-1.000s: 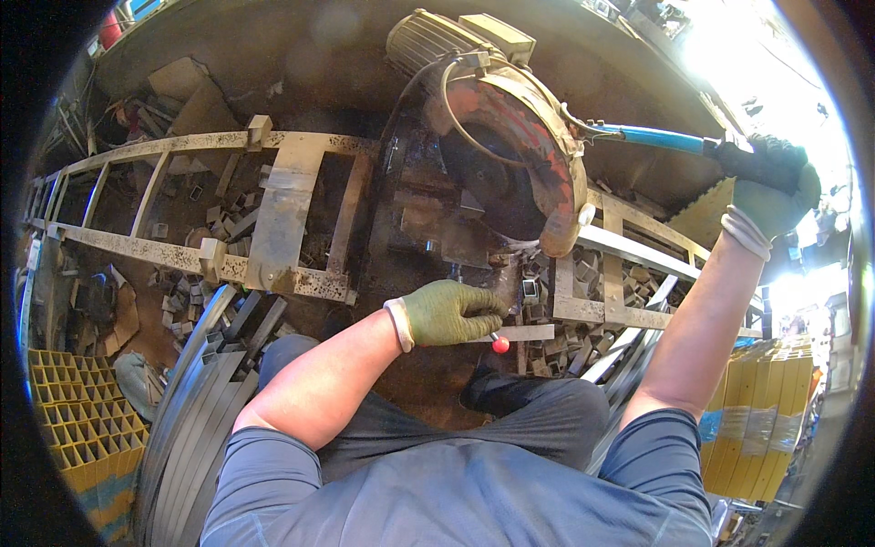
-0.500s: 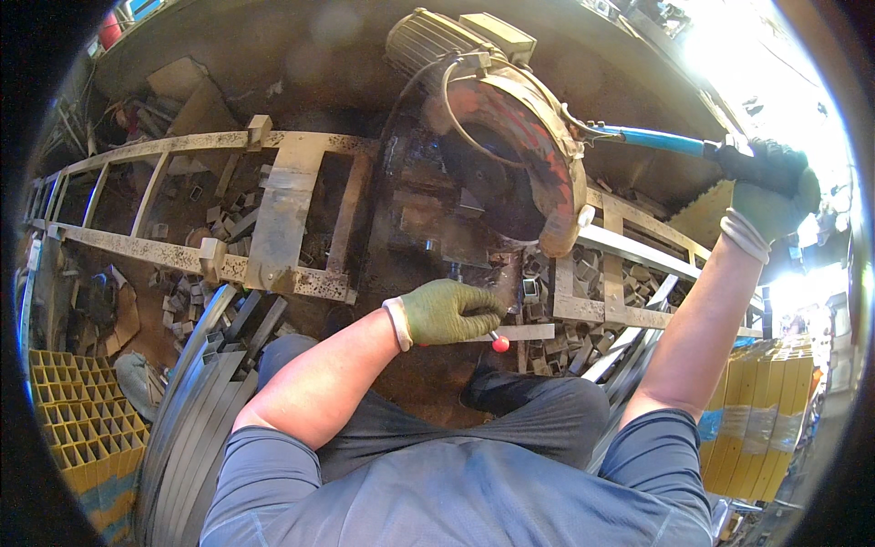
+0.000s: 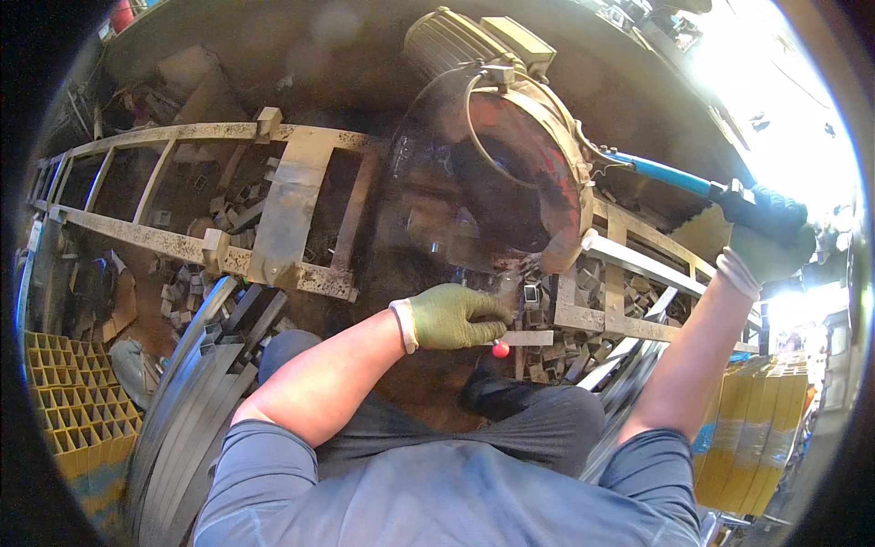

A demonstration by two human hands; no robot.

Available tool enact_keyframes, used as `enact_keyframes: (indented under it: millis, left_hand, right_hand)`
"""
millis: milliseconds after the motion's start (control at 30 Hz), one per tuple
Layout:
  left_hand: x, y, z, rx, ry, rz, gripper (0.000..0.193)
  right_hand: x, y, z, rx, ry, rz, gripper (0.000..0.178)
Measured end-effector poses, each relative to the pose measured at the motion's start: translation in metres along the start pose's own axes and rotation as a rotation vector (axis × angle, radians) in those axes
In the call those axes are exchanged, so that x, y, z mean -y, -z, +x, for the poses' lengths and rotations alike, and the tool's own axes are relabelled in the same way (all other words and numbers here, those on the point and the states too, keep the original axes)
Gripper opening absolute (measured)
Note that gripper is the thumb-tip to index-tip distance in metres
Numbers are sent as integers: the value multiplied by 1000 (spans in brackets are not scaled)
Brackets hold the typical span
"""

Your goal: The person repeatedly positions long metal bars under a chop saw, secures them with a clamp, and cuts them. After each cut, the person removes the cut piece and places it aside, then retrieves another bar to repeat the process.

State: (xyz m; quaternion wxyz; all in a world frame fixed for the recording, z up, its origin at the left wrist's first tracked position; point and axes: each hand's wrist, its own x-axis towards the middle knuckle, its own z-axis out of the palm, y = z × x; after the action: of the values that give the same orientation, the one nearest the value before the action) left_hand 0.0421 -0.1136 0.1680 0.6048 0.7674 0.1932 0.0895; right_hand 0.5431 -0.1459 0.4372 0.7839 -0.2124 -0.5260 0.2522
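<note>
My right hand, in a dark green glove, grips the black end of the blue handle on a cut-off saw. Its rounded guard has worn red paint, and a motor sits behind it. Most of the blade is in shadow inside the guard. My left hand, in a green glove, is closed at a lever with a red ball knob in front of the saw. The fingers hide most of the lever. A pale metal tube lies to the right of the guard.
Ladder-like metal racks extend left and right of the saw. Cut tube offcuts are heaped beneath. Long grey tubes lie at my left, beside stacked yellow tubes; wrapped yellow stock stands at my right.
The saw head has shifted slightly right and downward in the picture, and my right hand has lowered a little with the handle. My left hand stays by the red knob.
</note>
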Motion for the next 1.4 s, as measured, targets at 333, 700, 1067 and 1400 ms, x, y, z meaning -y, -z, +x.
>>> enact_keyframes:
  millis: [333, 700, 1067, 1400]
  left_hand:
    - [1, 0, 8, 59, -66, 101, 43]
    - [5, -1, 6, 53, -106, 65, 44]
    - [5, 9, 7, 74, -107, 13, 46]
    - [9, 24, 8, 54, -96, -42, 41]
  right_hand:
    - [-19, -78, 25, -60, 153, -279, 47]
    - [-89, -215, 156, -133, 39, -171, 29]
    - [-161, -280, 252, -57, -77, -490, 57]
    - [-205, -320, 266, 4, -83, -916, 31]
